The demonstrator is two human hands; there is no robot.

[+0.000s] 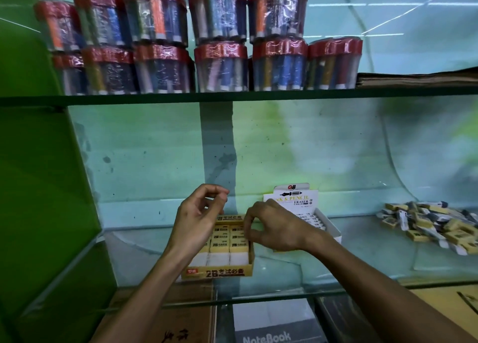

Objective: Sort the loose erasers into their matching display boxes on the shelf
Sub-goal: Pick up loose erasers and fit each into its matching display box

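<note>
A yellow 2B eraser display box (217,271) stands on the glass shelf, filled with rows of yellow-sleeved erasers (219,244). My left hand (196,216) hovers over the box's back left corner, fingers curled and apart, holding nothing visible. My right hand (271,229) rests its fingertips on the erasers at the box's right side. Behind it stands a white Ink & Pencil eraser box (302,203) with white erasers in a row. A pile of loose erasers (429,223), yellow and dark-sleeved mixed, lies at the far right of the shelf.
The glass shelf (336,265) has a front edge near my forearms. A green wall panel (38,187) closes the left side. Wrapped tubs of markers (219,66) fill the shelf above. A notebook (271,329) and cardboard lie below.
</note>
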